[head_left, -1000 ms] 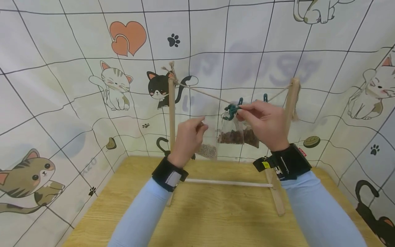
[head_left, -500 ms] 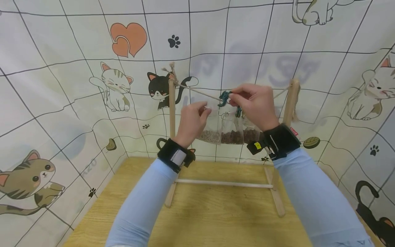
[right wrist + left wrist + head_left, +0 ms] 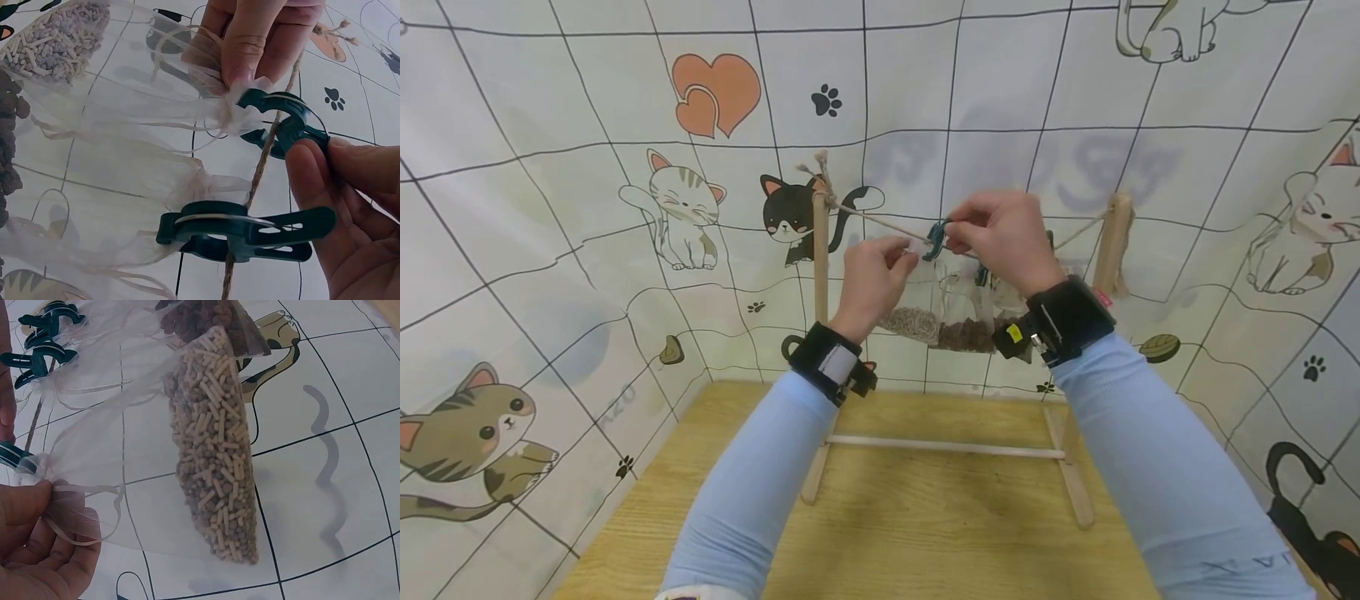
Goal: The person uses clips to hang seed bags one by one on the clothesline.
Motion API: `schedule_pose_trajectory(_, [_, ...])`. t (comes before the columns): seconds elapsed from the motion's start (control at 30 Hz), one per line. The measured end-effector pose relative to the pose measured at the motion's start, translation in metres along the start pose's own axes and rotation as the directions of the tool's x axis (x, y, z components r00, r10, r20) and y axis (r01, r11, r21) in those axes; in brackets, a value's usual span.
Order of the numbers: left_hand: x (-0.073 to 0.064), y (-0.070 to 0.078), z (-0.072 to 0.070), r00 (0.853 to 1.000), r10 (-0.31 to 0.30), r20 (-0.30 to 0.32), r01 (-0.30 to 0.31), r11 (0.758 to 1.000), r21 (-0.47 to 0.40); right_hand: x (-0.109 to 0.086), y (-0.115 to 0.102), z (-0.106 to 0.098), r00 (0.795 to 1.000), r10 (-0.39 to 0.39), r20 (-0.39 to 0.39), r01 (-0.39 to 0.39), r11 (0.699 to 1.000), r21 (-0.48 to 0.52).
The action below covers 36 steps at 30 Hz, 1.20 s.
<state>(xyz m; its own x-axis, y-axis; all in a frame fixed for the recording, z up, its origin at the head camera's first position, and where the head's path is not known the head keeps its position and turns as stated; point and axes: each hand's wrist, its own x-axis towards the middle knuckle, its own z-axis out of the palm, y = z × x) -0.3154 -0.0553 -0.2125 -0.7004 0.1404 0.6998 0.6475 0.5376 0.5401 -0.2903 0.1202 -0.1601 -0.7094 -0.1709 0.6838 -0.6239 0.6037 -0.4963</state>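
My left hand (image 3: 874, 279) pinches the gathered mouth of a sheer drawstring pouch (image 3: 215, 456) with pale pellets in its bottom, at the twine line (image 3: 883, 222). The pouch's ribbon loops lie across the fingers in the left wrist view. With thumb and fingertips my right hand (image 3: 1003, 237) pinches the handles of a dark green clip (image 3: 290, 128). In the right wrist view the clip's jaws are parted, with the twine running through them and the pouch's gathered mouth at their tips. Beside it, another green clip (image 3: 219, 232) holds a pouch of brown pieces (image 3: 966, 335) on the twine.
A wooden post (image 3: 821, 258) carries the twine on the left, another post (image 3: 1112, 246) on the right. A pale crossbar (image 3: 940, 447) joins the frame low above the wooden table (image 3: 925, 533). A cat-print sheet (image 3: 917, 83) hangs behind.
Both hands have risen to the twine, the left bringing the pellet pouch up. The right hand has moved left with the clip, from in front of the hanging pouches to the pellet pouch's mouth.
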Motion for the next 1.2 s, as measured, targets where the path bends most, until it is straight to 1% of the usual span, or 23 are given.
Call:
schedule_pose_trajectory(0.17, [0.001,0.0,0.001,1.0,-0.015,0.01,0.015,0.998,-0.063,0.003,-0.001,0.001,0.997,0.042,0.063,-0.041,0.999,-0.008])
schedule_pose_trajectory(0.23, [0.001,0.0,0.002,1.0,-0.018,0.011,0.019,0.997,-0.071,0.004,-0.001,0.001,0.995,0.052,0.085,-0.05,0.999,-0.022])
schedule_pose_trajectory(0.4, [0.001,0.0,0.002,1.0,-0.009,0.01,0.009,0.999,-0.052,0.006,-0.002,-0.001,0.986,0.078,0.147,-0.069,0.996,-0.065])
schedule_pose_trajectory(0.53, [0.001,-0.001,0.002,1.0,-0.004,0.013,0.004,1.0,-0.025,0.006,-0.002,-0.002,0.975,0.113,0.19,-0.101,0.993,-0.067])
schedule_pose_trajectory(0.63, [0.001,-0.002,0.002,0.999,0.003,0.041,-0.002,1.0,-0.015,0.006,-0.001,-0.002,0.968,0.133,0.213,-0.123,0.991,-0.058])
schedule_pose_trajectory(0.77, [-0.002,-0.006,0.001,0.995,0.007,0.1,-0.005,1.0,-0.012,0.006,-0.001,-0.002,0.959,0.145,0.244,-0.138,0.989,-0.046])
schedule_pose_trajectory(1.0, [-0.011,-0.013,0.0,0.984,0.005,0.179,0.006,0.998,-0.06,0.004,-0.001,-0.003,0.937,0.168,0.305,-0.151,0.985,-0.077])
schedule_pose_trajectory(1.13, [-0.014,-0.014,0.001,0.977,0.004,0.212,0.01,0.998,-0.067,0.004,-0.003,-0.008,0.926,0.156,0.343,-0.131,0.987,-0.093])
schedule_pose_trajectory(1.2, [-0.016,-0.013,0.0,0.974,0.003,0.225,0.012,0.998,-0.065,0.001,-0.004,-0.012,0.925,0.15,0.35,-0.121,0.987,-0.103])
